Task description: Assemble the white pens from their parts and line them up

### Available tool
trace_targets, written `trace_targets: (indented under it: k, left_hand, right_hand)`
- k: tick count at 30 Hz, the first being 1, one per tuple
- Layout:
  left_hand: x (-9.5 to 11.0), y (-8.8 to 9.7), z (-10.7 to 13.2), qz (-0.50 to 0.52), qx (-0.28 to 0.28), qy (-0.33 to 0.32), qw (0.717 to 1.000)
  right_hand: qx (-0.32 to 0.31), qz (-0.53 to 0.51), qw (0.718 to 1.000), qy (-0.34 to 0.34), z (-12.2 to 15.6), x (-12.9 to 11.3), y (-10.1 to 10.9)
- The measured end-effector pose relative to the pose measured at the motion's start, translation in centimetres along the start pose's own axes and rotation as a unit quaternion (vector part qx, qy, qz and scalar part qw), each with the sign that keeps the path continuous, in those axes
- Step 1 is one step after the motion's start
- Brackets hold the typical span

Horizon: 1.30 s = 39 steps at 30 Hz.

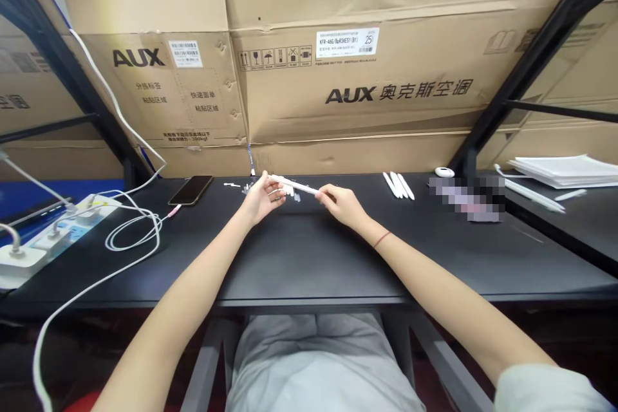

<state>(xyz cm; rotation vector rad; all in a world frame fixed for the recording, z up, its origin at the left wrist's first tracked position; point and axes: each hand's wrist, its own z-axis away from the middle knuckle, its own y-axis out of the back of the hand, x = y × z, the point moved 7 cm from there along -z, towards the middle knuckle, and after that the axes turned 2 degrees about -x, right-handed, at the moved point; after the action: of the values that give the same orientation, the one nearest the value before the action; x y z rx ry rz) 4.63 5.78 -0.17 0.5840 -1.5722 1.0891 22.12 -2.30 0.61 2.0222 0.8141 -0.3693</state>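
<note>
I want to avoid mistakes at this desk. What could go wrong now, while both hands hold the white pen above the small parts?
1. The left hand and right hand seem to pinch the white pen only near its ends. A slip could drop it onto the small parts and scatter them.
2. The loose cable loops near the left forearm. A snag might drag the phone beside it.

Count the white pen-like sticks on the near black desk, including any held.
4. One stick is held between the left hand and right hand; three more sticks lie side by side on the desk, right of the hands. Others may be hidden behind the hands.
</note>
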Motion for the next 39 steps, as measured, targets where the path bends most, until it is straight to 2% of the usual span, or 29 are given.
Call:
trace_targets:
  k: [3,5,7,9,13,16,23,28,34,37,39]
  left_hand:
    - [0.2,0.5,-0.2,0.0,0.024,-0.003,1.0]
    - [0.0,0.8,-0.3,-0.022,0.035,0.002,0.999]
    - [-0.4,0.9,-0.5,-0.072,0.042,0.002,0.996]
    - [-0.8,0.9,-0.7,-0.133,0.046,-0.006,0.99]
    - [-1.2,0.5,-0.8,-0.243,0.026,-0.033,0.969]
    - [-1.3,0.2,-0.7,-0.299,0.0,-0.043,0.953]
    - [-1.1,0.1,-0.7,-0.371,-0.005,-0.06,0.927]
    - [-1.2,0.2,-0.8,-0.39,-0.003,-0.063,0.919]
    - [-1.1,0.2,-0.9,-0.411,-0.006,-0.067,0.909]
    - [-1.1,0.1,-0.8,-0.431,-0.008,-0.072,0.899]
    - [-1.0,-0.1,-0.7,-0.446,-0.011,-0.074,0.892]
  right_hand:
    - [-0.044,0.096,0.994,0.039,-0.3,-0.3,-0.3]
    - [-0.025,0.147,0.989,0.005,-0.7,1.0,1.0]
    - [0.025,0.199,0.977,-0.077,-0.8,3.3,3.3]
    - [0.057,0.257,0.945,-0.193,-0.2,6.4,6.1]
    - [0.043,0.302,0.871,-0.386,2.6,11.9,9.9]
    - [0.022,0.297,0.836,-0.462,4.3,14.1,11.0]
    - [0.031,0.304,0.827,-0.471,4.7,14.7,11.2]
    - [0.054,0.308,0.822,-0.476,4.9,14.9,11.7]
    - [0.039,0.307,0.818,-0.485,5.1,15.5,11.5]
    - [0.046,0.305,0.825,-0.473,5.0,15.5,11.5]
    - [0.048,0.299,0.842,-0.447,4.8,15.3,11.4]
